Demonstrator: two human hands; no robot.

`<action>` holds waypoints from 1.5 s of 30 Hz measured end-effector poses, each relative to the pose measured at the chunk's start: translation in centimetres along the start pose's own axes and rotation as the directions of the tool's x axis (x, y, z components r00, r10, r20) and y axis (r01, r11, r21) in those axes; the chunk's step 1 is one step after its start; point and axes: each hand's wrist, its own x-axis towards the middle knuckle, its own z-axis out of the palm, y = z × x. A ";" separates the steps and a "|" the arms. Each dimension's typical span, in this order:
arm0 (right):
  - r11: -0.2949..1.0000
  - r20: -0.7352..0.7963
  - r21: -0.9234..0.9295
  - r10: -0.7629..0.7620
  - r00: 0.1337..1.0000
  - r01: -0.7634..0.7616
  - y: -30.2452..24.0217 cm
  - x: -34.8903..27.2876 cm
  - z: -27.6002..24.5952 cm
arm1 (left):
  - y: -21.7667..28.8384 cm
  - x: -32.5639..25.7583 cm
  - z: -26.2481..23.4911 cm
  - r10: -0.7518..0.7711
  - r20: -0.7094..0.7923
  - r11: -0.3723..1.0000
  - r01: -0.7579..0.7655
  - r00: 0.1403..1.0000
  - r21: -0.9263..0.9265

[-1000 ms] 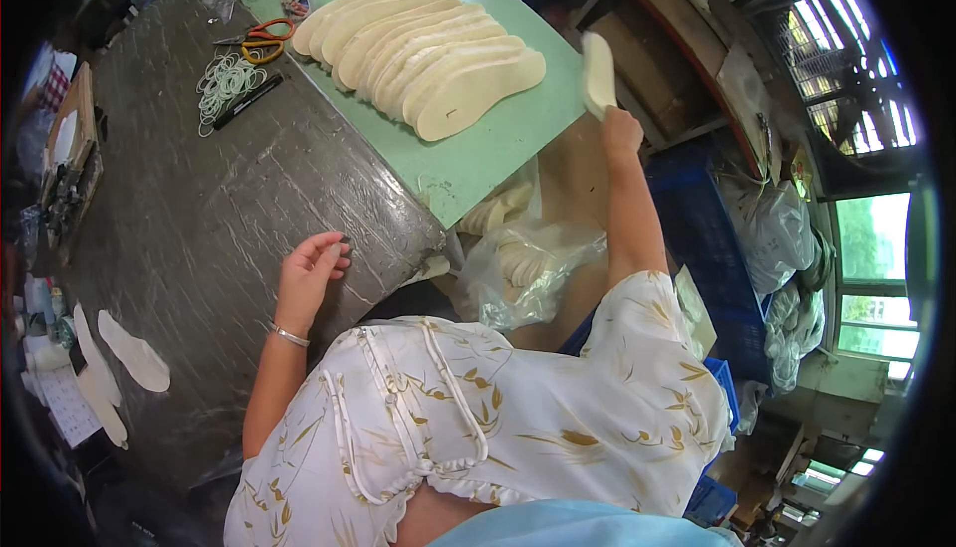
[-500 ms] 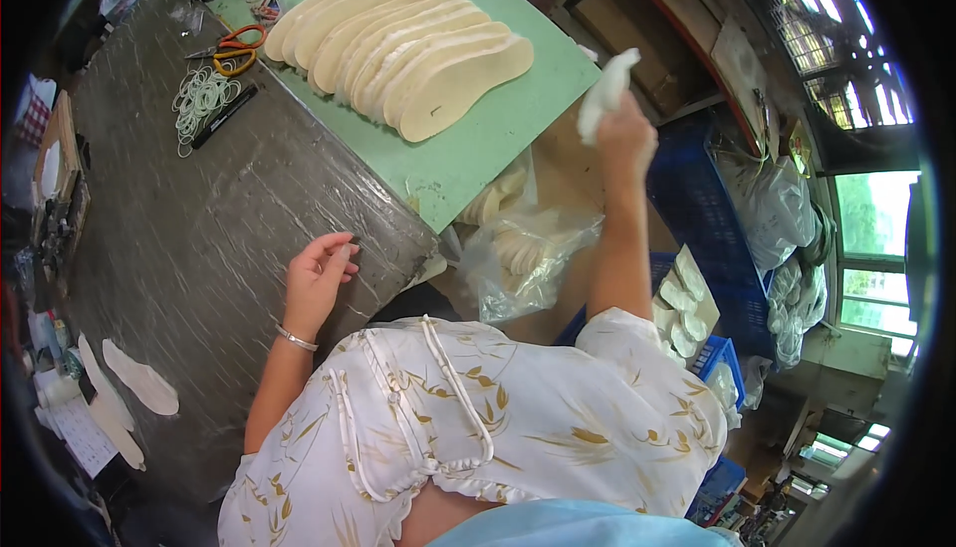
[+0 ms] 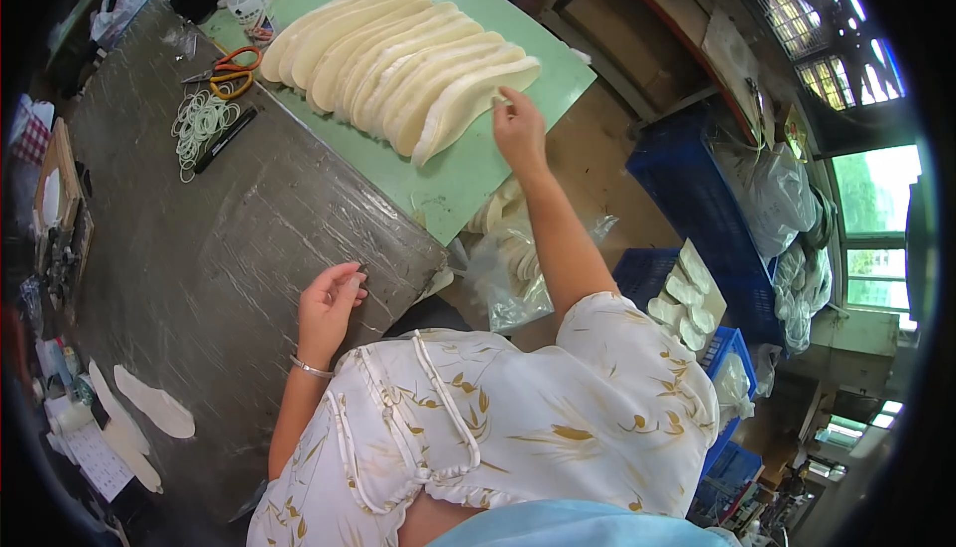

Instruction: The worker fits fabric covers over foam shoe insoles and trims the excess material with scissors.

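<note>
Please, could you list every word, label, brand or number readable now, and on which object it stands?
No text is clear enough to quote.
White container: label marks, too small to read.
Paper sheet: marks, too small to read.
Black pen: any print is too small to read.

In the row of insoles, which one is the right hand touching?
The frontmost insole, at the right end of the row: the right hand touches its edge; the others lie behind it, untouched.

Workshop, row of insoles (image 3: 393, 69), scissors (image 3: 213, 76), blue crates (image 3: 692, 220)
</note>
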 end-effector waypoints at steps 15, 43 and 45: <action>0.755 -0.167 -0.416 0.484 0.859 -0.506 21.5 21.9 -9.4 | -0.3 0.5 0.6 -0.103 -0.133 0.995 0.103 0.986 -0.006; 0.647 -0.158 -0.516 0.572 0.805 -0.562 24.3 10.3 -21.5 | -1.0 0.5 0.6 0.011 -0.170 0.998 -0.001 0.985 0.059; 0.755 -0.035 -0.583 0.346 0.938 -0.301 23.2 10.3 -20.8 | -1.3 0.7 0.6 0.026 -0.165 0.999 -0.019 0.986 0.043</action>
